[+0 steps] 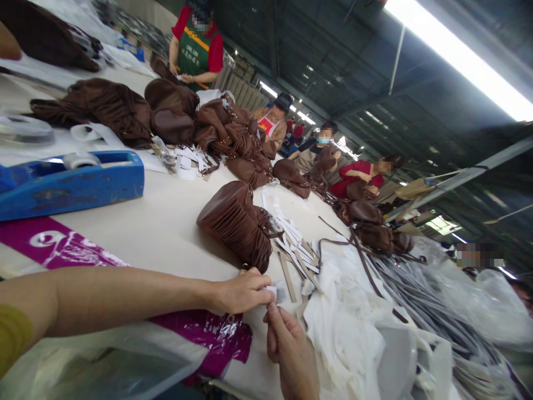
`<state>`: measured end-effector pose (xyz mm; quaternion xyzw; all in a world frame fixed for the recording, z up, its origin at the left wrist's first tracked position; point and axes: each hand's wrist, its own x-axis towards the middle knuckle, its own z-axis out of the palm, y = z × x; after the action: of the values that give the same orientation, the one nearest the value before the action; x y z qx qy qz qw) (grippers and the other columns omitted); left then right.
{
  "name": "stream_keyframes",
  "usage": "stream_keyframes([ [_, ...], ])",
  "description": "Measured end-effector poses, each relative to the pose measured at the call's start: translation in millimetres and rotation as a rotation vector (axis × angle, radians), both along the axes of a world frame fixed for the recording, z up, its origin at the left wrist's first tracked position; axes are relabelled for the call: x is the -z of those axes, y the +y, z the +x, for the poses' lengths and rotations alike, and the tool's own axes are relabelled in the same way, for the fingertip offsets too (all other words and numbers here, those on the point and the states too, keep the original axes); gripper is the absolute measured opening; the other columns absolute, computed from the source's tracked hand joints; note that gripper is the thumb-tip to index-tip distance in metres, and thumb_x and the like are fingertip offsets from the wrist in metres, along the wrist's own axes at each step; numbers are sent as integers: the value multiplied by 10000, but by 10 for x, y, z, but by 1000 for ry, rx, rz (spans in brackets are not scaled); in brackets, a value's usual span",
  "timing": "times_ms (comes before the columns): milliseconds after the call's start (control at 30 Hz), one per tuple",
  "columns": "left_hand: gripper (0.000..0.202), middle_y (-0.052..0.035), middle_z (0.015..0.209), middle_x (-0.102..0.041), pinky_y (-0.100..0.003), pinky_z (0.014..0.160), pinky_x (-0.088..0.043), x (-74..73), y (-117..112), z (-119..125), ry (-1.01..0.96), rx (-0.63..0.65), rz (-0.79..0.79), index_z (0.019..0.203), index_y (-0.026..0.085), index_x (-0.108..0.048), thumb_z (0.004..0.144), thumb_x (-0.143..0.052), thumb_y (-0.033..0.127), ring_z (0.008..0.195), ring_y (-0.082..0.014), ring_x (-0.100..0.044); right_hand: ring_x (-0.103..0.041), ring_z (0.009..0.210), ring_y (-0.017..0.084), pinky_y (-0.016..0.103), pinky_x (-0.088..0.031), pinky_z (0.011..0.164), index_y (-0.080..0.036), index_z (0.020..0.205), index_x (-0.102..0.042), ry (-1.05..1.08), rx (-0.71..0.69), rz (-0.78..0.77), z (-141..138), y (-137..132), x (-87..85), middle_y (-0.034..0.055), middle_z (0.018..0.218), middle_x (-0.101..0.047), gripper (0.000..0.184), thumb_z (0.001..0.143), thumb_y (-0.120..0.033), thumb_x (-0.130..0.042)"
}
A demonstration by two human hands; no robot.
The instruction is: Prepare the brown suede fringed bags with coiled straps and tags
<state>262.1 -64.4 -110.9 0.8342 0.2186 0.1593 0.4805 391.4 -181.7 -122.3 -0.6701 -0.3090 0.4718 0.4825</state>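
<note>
My left hand is closed in a pinch on a small white piece with a clear, film-like end. Fingertips of my right hand are pressed together against the near edge of that piece, touching my left fingers. Whether it is paper or tape I cannot make out. Just beyond my left hand lies a dark brown pleated leather bag, on its side on the pale table. Loose white and tan strips are scattered to the right of the bag.
A blue tape dispenser stands at the left, with purple printed tape along the near edge. Several brown bags line the far side. White sheeting and grey strips lie right. A co-worker stands across the table.
</note>
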Motion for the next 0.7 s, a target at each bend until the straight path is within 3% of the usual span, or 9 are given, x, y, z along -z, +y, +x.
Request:
stream_keyframes([
  [100,234,-28,906,-530,-314,907,-349,17,-14,35,-6,-39,29,811,198,-564,898,-396,334,966,-208,-468,-130,357,21,197,-73,379,-157,799,-604,180,-37,-71,54,-33,-27,-147,368,-292,524,622,-628,-755],
  [200,235,-28,900,-526,-315,898,-358,29,-19,50,-3,-51,-2,817,192,-573,885,-410,348,946,-205,-468,-224,372,6,172,-108,384,-138,795,-609,126,-10,-63,87,-23,-33,-113,436,-409,518,571,-556,-818],
  [433,232,-12,822,-499,-289,853,-370,153,-30,54,-64,-25,-39,748,188,-577,849,-445,351,916,-198,-476,-194,357,0,155,-93,375,-206,684,-449,230,59,-111,2,127,84,-138,436,-380,538,455,-513,-827],
  [600,267,-21,829,-523,-320,898,-326,91,-49,29,-28,-7,27,790,193,-624,865,-440,372,964,-222,-450,-224,329,19,169,-102,360,-216,721,-478,103,132,-77,14,139,131,-127,432,-422,462,541,-508,-788],
  [700,271,-20,852,-551,-320,904,-318,68,-34,25,-38,-13,-2,842,200,-656,863,-468,393,949,-220,-458,-346,356,62,193,-183,362,-202,711,-556,-132,209,-7,74,53,63,-95,419,-468,379,573,-467,-789],
])
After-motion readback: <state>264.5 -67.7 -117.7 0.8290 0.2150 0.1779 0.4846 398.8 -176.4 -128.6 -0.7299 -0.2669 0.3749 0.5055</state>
